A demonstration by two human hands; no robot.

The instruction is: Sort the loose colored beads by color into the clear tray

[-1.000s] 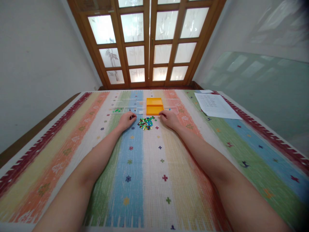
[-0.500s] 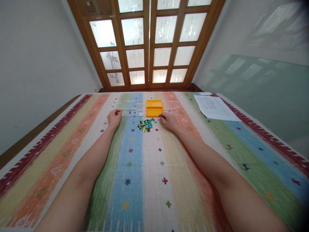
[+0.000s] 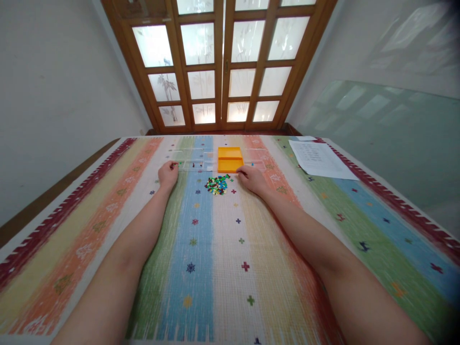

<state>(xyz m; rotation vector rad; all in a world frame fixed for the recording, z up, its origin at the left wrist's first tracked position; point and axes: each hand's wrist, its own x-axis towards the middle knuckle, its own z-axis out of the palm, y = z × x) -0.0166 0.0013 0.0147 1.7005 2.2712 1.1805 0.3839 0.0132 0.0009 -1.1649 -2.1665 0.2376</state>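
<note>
Loosely heaped on the tablecloth (image 3: 226,249), between the two hands and a little nearer the person than the trays, lies a pile of small pieces (image 3: 216,185). It is a speckled mix of green, blue, dark red or brown, and pale yellow to white, densest in the middle and ragged at the edges, with a short spur trailing off toward the upper right. The single pieces are too small for their shape to be told.

Just beyond the pile sits an orange tray (image 3: 230,166), bright and opaque, split by a crosswise divider into a far and a near compartment. To its left stretches a clear tray (image 3: 201,166), so transparent that the cloth's stripes show through; a few dark specks (image 3: 193,165) lie in it, and a bit of green shows at its left end. Another clear section (image 3: 260,165) lies right of the orange tray, with a small blue piece (image 3: 252,164) in it.

The left hand (image 3: 168,174) is at the clear tray's left end, fingers curled with their tips close together; whether they pinch a piece cannot be told. The right hand (image 3: 251,178) has its bent fingertips at the orange tray's near right corner, nearly closed; whether they grip it or merely touch it is unclear.
</note>
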